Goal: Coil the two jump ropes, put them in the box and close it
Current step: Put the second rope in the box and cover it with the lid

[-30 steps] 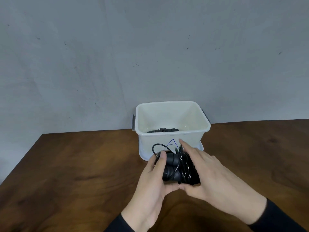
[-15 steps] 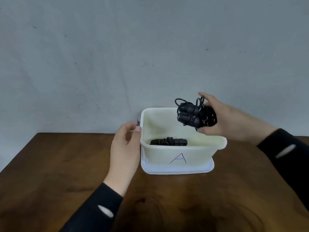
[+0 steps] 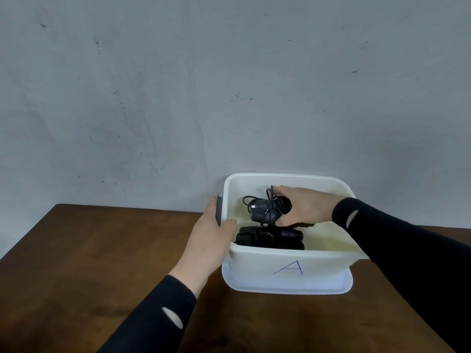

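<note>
A white plastic box (image 3: pixel 288 266) marked with a blue "A" stands on a brown wooden table, resting on its white lid (image 3: pixel 285 287). One coiled black jump rope (image 3: pixel 270 238) lies on the box floor near the front wall. My right hand (image 3: pixel 303 207) reaches inside the box and grips a second coiled black jump rope (image 3: pixel 265 208) just above the first one. My left hand (image 3: pixel 211 238) holds the box's left wall, thumb over the rim, beside a grey side latch (image 3: pixel 218 208).
The wooden table (image 3: pixel 102 263) stretches left and toward me. A grey wall (image 3: pixel 229 85) rises right behind the box. The table's left edge runs diagonally at the far left.
My right hand has carried the second coiled rope from above the rim down into the box. My left hand has taken hold of the box's left wall.
</note>
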